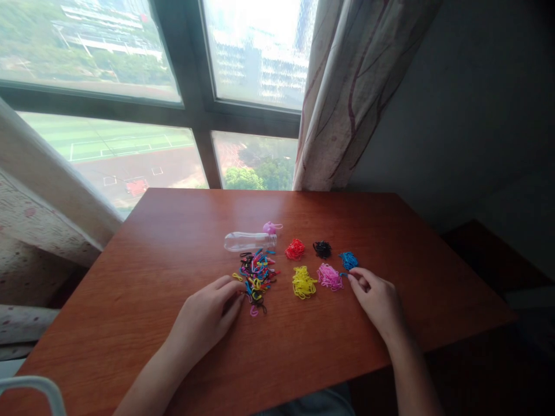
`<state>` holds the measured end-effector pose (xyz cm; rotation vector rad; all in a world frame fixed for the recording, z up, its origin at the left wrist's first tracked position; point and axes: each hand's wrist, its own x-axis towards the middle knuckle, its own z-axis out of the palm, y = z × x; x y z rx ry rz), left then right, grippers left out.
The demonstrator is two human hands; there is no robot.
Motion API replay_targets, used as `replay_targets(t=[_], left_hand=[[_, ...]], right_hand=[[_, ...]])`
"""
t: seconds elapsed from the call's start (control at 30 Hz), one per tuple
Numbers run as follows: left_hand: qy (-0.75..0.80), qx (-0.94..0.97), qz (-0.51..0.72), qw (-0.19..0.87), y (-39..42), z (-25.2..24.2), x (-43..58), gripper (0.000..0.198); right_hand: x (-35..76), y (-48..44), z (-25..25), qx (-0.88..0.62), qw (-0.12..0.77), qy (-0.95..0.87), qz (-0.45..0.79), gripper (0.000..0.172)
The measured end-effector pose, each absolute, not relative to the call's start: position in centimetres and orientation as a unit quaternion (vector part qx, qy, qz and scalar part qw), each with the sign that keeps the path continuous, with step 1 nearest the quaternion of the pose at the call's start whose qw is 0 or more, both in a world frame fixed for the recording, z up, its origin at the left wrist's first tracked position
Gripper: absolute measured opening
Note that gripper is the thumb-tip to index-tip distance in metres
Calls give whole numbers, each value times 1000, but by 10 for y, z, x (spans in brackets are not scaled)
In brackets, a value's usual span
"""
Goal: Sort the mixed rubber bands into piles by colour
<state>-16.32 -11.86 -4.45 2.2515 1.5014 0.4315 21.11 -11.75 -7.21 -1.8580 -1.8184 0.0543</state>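
Note:
Small elastic bands in mixed colours [259, 270] lie in a loose pile on the wooden table. At the pile's near left edge is my left hand [212, 306], its thumb and fingertips drawn together; what they grip, if anything, is too small to make out. My right hand [376, 297] pinches a blue elastic band [344, 274] just in front of the blue pile [349, 260]. Sorted by colour, other piles sit between my hands: red bands [295, 249], black bands [322, 249], yellow bands [303, 282] and pink bands [330, 277].
Behind the mixed pile, a clear plastic bottle [247, 241] lies on its side, with a pink cap [270, 227] beside its mouth. The wooden table [195, 219] reaches a window with curtains [342, 98]. A pale curved rail [39, 382] shows at lower left.

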Motion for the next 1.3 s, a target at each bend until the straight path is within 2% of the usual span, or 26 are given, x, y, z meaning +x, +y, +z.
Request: replay_targets(t=[0.2, 0.47, 0.8, 1.3], left_hand=[[535, 806, 158, 198, -118, -45, -163, 23], [538, 805, 153, 196, -117, -45, -162, 22], [538, 805, 159, 196, -118, -44, -163, 23], [535, 805, 167, 195, -118, -43, -163, 22]], right_hand=[[207, -119, -78, -704, 262, -659, 38, 31], [210, -119, -73, -737, 295, -608, -28, 34], [206, -117, -78, -715, 267, -645, 36, 34], [203, -119, -80, -750, 291, -594, -11, 35]])
